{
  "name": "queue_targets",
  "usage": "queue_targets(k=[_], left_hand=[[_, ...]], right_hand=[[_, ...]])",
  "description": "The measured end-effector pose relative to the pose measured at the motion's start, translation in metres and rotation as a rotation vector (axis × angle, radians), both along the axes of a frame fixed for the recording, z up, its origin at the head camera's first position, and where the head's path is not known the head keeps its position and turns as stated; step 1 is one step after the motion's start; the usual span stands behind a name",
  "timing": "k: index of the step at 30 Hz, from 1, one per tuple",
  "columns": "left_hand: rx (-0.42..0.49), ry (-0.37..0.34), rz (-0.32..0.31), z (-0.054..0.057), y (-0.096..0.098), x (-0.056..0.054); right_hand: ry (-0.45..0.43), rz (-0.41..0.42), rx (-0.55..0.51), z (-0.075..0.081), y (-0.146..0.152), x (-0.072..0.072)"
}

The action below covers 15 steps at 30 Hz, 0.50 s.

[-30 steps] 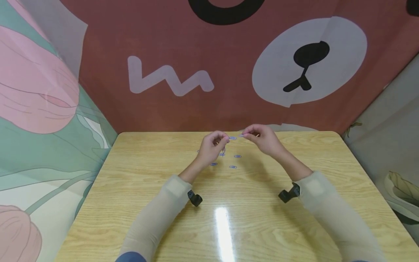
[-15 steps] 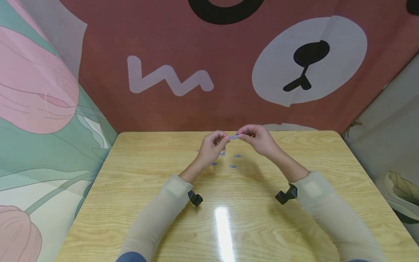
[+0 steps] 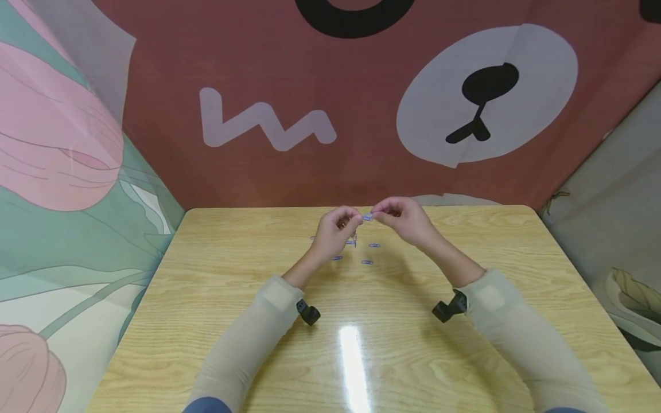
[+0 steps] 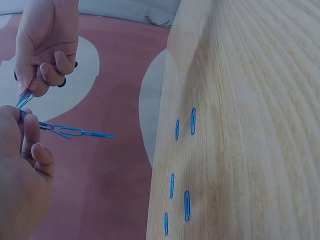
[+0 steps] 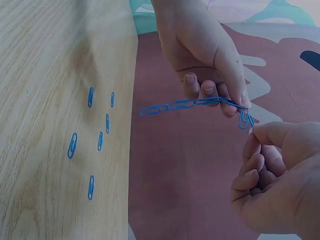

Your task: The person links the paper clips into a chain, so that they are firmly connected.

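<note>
Above the far part of the table, my left hand (image 3: 330,234) pinches a chain of linked blue paper clips (image 5: 185,104) between thumb and finger. The chain's free end dangles below the fingers. My right hand (image 3: 408,221) is close beside it, pinching a single blue paper clip (image 4: 26,100) by its end. That clip meets the clip at the chain's top end, between the two hands' fingertips; whether they are linked I cannot tell. Right-hand fingers are curled in the right wrist view.
Several loose blue paper clips (image 5: 72,145) lie spread on the wooden table (image 3: 403,350) below the hands. A reddish printed cloth (image 3: 361,166) hangs behind the far edge. Both wrists carry small black cameras (image 3: 308,313).
My right hand has moved left, bringing its paper clip up against the one at my left fingertips. The left hand has stayed nearly still, while the dangling chain has swung slightly.
</note>
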<state>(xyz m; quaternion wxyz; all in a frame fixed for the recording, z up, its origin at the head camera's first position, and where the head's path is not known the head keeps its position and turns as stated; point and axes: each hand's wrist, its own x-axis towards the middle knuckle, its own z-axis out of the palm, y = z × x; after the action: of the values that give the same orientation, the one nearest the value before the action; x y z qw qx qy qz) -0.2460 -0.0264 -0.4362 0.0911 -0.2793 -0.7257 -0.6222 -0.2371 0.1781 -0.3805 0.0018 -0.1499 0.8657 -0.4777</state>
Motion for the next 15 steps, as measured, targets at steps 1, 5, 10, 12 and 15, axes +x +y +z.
queue_targets(k=[1, 5, 10, 12, 15], left_hand=[[0.003, 0.001, 0.001, -0.0004, 0.0001, -0.0003], [0.030, -0.019, 0.012, 0.0005, -0.0003, -0.0005], [0.062, -0.049, 0.023, 0.0011, -0.0014, -0.0010], [0.061, -0.053, 0.026, 0.0004, -0.0019, -0.0011], [0.047, -0.058, 0.029, 0.0000, -0.0025, -0.0005]], right_hand=[[-0.001, 0.000, -0.002, 0.0001, 0.0001, -0.0002], [-0.014, -0.008, -0.003, -0.0004, 0.0018, -0.0008], [-0.029, -0.029, -0.001, -0.0003, 0.0051, -0.0001], [-0.027, -0.032, -0.004, -0.0001, 0.0058, 0.0000], [-0.027, -0.036, -0.020, -0.0006, 0.0066, -0.0001]])
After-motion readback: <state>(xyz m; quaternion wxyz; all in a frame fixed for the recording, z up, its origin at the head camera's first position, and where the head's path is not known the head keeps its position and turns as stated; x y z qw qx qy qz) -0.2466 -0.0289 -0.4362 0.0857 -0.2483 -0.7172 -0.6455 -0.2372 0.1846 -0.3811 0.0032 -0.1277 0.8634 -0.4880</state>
